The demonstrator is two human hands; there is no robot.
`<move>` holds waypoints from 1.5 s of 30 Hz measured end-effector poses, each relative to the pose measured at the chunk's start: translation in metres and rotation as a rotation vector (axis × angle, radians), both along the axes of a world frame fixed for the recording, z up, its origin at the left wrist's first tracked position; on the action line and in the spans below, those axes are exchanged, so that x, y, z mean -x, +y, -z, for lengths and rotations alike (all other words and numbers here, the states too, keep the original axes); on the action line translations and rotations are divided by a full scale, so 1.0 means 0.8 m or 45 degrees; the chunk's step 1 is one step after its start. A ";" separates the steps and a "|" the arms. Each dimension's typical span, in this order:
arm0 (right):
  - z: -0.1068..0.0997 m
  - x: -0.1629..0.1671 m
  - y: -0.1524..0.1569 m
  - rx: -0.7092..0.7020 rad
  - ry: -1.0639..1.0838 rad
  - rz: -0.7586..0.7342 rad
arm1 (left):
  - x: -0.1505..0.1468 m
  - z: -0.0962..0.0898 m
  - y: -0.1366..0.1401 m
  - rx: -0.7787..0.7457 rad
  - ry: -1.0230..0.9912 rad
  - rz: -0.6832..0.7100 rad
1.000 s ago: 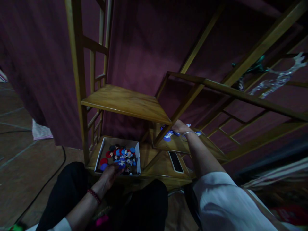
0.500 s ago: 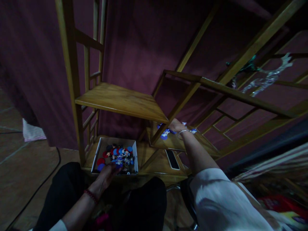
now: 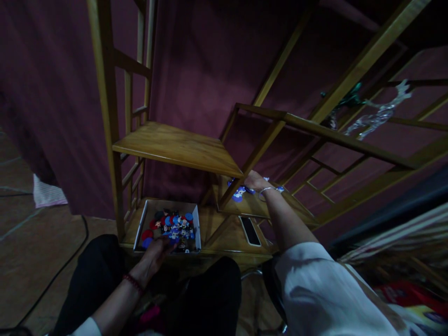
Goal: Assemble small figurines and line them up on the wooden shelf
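My left hand (image 3: 158,251) reaches over the front edge of a shallow white box (image 3: 142,223). Its thumb and fingers close around the base of a small blue-and-purple figurine (image 3: 174,234). More small figurines (image 3: 184,223) with red, blue and dark round bases lie jumbled in the box. Farther right, my right hand (image 3: 255,180) is on a raised wooden shelf (image 3: 257,209), its fingers hidden behind a post. Close by it stands a blue-and-white figurine (image 3: 238,193) on a purple base. Another small figurine (image 3: 280,189) shows just past my wrist.
A wooden shelf unit with a higher board (image 3: 182,144) and slanting posts (image 3: 262,147) surrounds both arms. A phone (image 3: 249,231) lies on the lower board. A clear glass-like ornament (image 3: 380,114) stands at upper right. A dark cable (image 3: 85,228) runs along the floor at left.
The view shifts slightly. Both hands stay in nearly the same places, the left at the box and the right on the raised shelf.
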State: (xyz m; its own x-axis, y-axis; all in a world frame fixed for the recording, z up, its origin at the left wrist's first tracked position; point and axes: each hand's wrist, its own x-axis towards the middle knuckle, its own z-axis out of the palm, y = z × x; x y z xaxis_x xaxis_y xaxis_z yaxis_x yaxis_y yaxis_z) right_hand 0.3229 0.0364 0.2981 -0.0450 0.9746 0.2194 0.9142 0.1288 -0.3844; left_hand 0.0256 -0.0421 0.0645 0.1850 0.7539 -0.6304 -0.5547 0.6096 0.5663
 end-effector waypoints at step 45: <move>0.272 0.189 -0.142 0.153 0.490 -0.054 | -0.016 -0.018 -0.016 -0.193 0.122 0.132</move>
State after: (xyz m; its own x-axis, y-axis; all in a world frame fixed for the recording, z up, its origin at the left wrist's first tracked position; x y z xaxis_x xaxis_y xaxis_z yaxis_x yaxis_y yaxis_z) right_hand 0.1717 -0.0768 0.0802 -0.0223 0.9934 0.1127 0.6953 0.0964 -0.7122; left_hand 0.0382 -0.0551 0.0788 0.2116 0.8215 -0.5294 -0.4325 0.5645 0.7030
